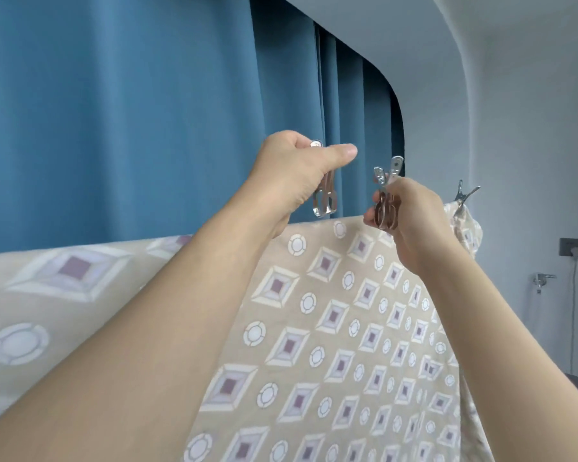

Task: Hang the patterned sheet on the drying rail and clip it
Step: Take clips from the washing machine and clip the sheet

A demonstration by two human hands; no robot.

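Beige patterned sheet (pixel 331 328) hangs over the top line, spreading from 9 o'clock to 4 o'clock; the rail beneath is hidden. Left hand (pixel 294 175) sits just above the sheet's top edge at centre, fingers and thumb curled round a metal clip (pixel 325 198) whose jaws point down. Right hand (pixel 411 218), at 3 o'clock of the left, pinches a second metal clip (pixel 386 201) at the top edge. A third clip (pixel 462 200) bites the sheet's bunched end at 3 o'clock. Blue curtain (pixel 147 111) hangs behind.
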